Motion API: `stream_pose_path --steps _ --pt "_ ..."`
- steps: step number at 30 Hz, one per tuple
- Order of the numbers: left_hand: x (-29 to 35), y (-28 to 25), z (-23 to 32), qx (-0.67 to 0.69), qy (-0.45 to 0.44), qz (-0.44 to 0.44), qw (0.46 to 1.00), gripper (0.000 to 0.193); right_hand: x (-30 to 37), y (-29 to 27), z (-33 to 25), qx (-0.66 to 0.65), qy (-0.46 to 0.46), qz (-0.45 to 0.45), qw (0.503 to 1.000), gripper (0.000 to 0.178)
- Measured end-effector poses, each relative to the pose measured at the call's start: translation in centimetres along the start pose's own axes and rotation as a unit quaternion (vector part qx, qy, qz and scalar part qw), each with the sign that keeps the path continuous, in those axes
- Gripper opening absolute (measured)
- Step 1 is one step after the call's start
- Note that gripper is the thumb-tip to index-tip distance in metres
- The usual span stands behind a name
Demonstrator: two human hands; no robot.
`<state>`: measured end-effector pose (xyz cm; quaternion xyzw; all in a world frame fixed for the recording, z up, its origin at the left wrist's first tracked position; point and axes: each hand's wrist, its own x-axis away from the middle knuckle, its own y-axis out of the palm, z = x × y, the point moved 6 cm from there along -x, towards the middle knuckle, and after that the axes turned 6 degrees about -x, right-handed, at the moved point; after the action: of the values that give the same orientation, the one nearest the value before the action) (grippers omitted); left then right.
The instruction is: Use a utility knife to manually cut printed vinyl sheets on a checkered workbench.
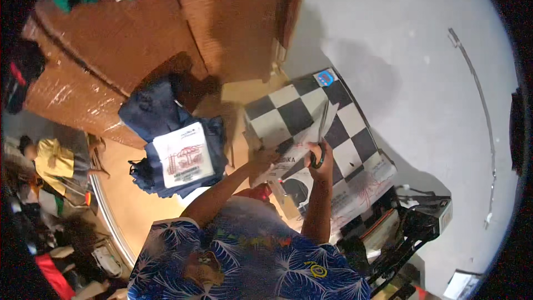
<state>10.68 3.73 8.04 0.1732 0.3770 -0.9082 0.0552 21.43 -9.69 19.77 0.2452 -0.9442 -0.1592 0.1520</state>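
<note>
My right hand (323, 171) is closed round the dark-handled scissors (317, 158), whose blades point away from me. Between the blades and my left hand runs a thin white sheet with print (287, 161), perhaps paper or plastic. My left hand (266, 159) grips this sheet at its left side, fingers partly hidden. Both hands are over a table with a black-and-white checkered top (294, 115). Another white sheet with red print (369, 189) lies along the table's near right part.
To the left, a white printed packet (186, 155) rests on a pile of navy clothes (152, 105). Brown, shiny-covered furniture (111, 39) stands beyond. A black rack or chair (411, 222) is at the near right. A person in a yellow top (54, 164) appears far left.
</note>
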Motion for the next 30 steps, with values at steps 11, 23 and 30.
stream_pose_path --steps 11,23,30 --pt "16.5 -9.7 -3.2 0.311 -0.227 0.04 0.922 0.044 5.7 22.3 5.6 -0.05 0.049 -0.151 0.986 0.015" --pt "34.7 -17.8 -18.6 0.395 -0.396 0.147 0.816 0.035 7.9 20.3 16.0 0.111 -0.013 -0.005 0.994 0.019" --pt "41.0 -17.8 -21.5 0.462 -0.501 0.211 0.701 0.014 4.3 14.8 31.3 0.104 0.036 0.065 0.992 0.017"
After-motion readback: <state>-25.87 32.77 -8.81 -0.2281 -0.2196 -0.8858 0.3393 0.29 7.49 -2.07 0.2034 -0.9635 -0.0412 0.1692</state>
